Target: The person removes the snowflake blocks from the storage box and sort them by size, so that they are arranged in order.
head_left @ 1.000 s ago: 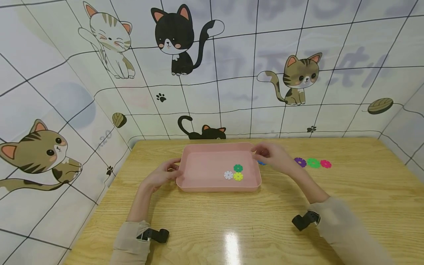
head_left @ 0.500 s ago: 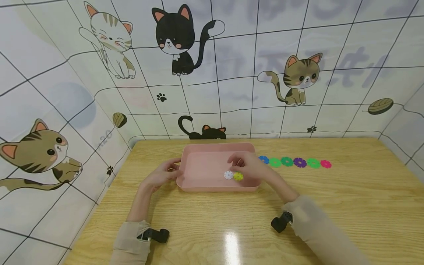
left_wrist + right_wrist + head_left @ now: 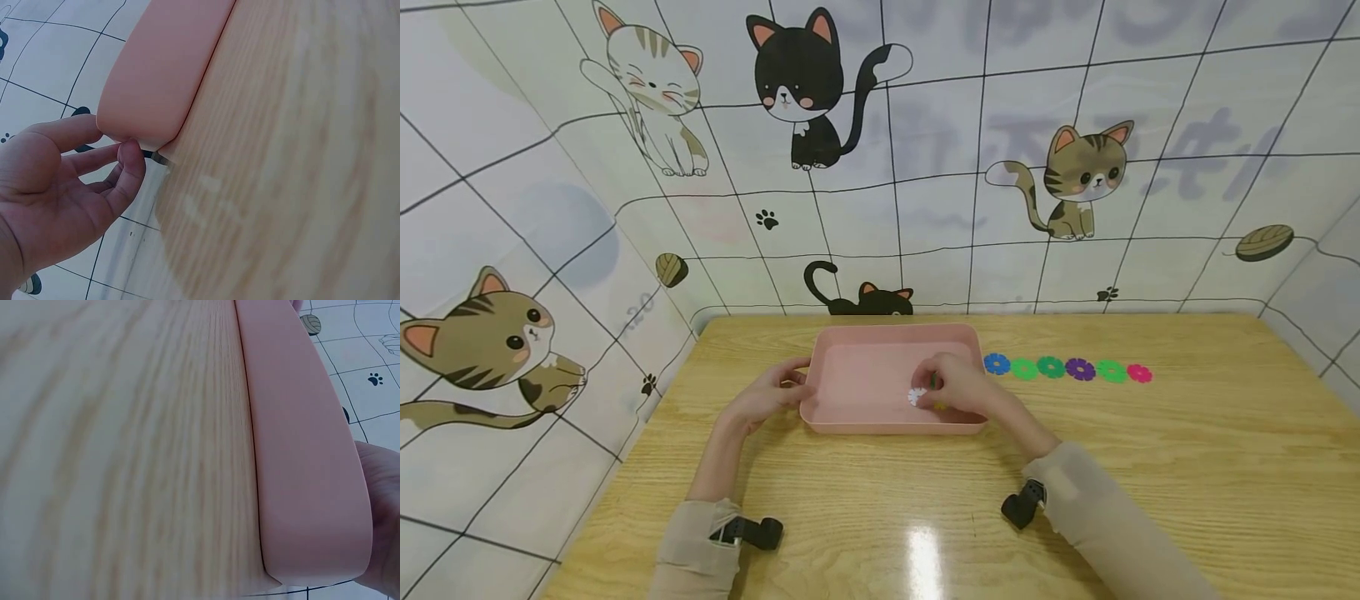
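A shallow pink tray lies on the wooden table. My left hand grips its left end; in the left wrist view the fingers meet the tray's wall near a corner. My right hand reaches down inside the tray at its right side, thumb and fingers bent around flower-shaped plastic discs. A white disc shows at the fingertips. Bits of a green disc and a yellow disc show past the fingers; I cannot tell whether a disc is pinched. The tray wall hides the fingers in the right wrist view.
Right of the tray, a row of flower discs runs along the table: a blue disc, green ones, a purple disc and a pink disc. A cat-printed wall covering rises behind the table.
My right hand has moved left from the disc row, over the tray's wall and down onto the discs inside, uncovering the row. My left hand has stayed on the tray's end.
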`<state>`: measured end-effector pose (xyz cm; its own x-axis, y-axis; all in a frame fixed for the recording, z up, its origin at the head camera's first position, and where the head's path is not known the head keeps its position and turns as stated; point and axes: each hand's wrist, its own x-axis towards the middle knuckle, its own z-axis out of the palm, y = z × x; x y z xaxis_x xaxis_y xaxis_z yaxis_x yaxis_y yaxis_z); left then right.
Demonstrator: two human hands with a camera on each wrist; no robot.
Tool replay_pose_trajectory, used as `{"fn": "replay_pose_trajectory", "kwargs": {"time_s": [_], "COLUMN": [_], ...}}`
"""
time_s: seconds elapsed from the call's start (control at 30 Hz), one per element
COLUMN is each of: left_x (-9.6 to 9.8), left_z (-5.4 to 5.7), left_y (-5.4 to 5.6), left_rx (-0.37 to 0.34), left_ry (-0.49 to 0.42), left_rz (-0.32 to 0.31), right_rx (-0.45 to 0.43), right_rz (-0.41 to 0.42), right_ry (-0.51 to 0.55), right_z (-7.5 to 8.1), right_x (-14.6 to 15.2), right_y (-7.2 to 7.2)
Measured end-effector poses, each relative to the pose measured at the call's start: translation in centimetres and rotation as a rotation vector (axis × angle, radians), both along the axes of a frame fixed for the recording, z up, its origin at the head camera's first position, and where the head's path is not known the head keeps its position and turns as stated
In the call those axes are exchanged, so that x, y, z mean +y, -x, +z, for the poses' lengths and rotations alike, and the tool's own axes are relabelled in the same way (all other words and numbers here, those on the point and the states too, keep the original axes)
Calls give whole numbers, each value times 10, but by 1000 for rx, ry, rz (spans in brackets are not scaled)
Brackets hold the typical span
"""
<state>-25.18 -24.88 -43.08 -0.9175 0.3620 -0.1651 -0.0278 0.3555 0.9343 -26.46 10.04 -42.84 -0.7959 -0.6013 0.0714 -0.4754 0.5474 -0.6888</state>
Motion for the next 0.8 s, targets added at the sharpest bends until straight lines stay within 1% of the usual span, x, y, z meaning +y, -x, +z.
{"fn": "replay_pose_trajectory", "kwargs": {"time_s": [0.23,0.37,0.5,0.63,0.8], "left_x": [0,0,1,2,2], "left_z": [-1,-2,-3,-2,-1], "left_y": [1,1,0,0,0], "left_rx": [0,-1,3,5,4], "left_ry": [-2,-10,-9,-8,-12], "left_rz": [-4,-4,-3,-4,-3], "right_rx": [-17,-21,-66,-97,-106], "right_rz": [-16,-37,-78,-135,-190], "right_ry": [40,127,241,285,356], "right_z": [-3,-4,-1,7,10], "right_x": [1,2,5,14,33], "right_y": [-1,-1,-3,-9,-11]}}
